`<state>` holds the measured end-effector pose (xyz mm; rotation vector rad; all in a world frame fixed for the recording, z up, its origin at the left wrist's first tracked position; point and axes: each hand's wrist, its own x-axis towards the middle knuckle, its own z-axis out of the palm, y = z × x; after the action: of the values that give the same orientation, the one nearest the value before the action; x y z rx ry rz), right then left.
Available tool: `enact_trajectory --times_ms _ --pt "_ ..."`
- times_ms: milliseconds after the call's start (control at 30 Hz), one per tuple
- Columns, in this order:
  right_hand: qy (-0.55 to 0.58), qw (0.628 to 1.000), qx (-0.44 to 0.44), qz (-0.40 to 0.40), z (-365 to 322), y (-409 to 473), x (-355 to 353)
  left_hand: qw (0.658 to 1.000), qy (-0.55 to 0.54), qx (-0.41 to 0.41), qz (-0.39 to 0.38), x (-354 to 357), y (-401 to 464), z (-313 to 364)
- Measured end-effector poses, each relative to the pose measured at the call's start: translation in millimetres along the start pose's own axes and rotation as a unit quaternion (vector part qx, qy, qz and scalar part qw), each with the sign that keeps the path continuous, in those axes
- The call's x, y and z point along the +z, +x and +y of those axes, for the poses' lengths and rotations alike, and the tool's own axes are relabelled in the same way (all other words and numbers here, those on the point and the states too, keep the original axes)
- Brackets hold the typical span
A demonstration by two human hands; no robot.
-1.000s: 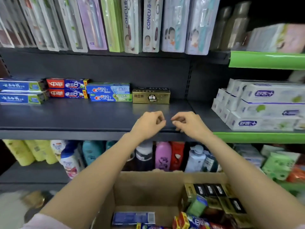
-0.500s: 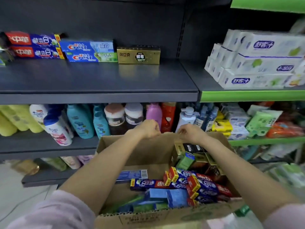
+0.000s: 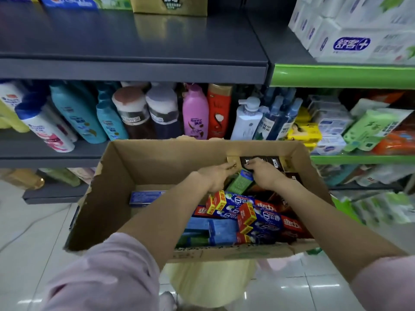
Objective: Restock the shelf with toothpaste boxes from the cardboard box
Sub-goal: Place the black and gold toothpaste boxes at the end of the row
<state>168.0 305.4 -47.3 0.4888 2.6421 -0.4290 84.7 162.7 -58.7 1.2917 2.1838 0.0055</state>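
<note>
While both hands were down in the cardboard box, we judged the clean move was to pull one gold-black toothpaste box straight up from the far-right row without dragging its neighbours. Left hand had fingers curled at the gold box end; a firm pinch was unclear. Right hand was curled onto the dark boxes, grip unclear. Target shelf sat above, far side, gold box at back.

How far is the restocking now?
Barely begun: the shelf holds only one back row. Both hands, left hand and right hand, are on the gold boxes in the cardboard box, nothing lifted yet. Many toothpaste boxes remain inside.
</note>
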Motion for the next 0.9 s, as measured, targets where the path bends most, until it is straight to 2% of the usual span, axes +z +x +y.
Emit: enact_trajectory --times_ms 133,200,300,400,533,633,733,833,900 --pt "0.025 0.999 -0.003 0.049 7 8 -1 0.984 0.112 -0.035 0.137 9 -10 3" --pt "0.018 0.997 0.0 0.071 3 11 -3 0.979 0.113 -0.052 0.164 10 -15 -1" --pt "0.007 0.994 0.047 0.095 -11 18 -7 0.979 -0.028 -0.101 0.176 11 -13 1" --pt "-0.048 0.991 0.093 0.086 -27 28 -9 0.94 -0.188 -0.18 0.222 6 0 14" --pt "-0.086 0.986 0.116 0.084 -36 35 -7 0.881 -0.282 -0.305 0.226 8 19 21" --pt "-0.028 0.991 0.11 0.076 -28 35 -8 0.868 -0.322 -0.29 0.242 11 14 14" --pt "0.06 0.996 0.004 0.069 -19 29 -12 0.841 -0.359 -0.267 0.306 1 -8 7" --pt "0.155 0.977 -0.143 0.028 -25 8 -18 0.798 -0.384 -0.233 0.401 -24 -34 3" --pt "0.188 0.968 -0.165 0.024 -36 0 -22 0.773 -0.388 -0.235 0.443 -42 -51 4"
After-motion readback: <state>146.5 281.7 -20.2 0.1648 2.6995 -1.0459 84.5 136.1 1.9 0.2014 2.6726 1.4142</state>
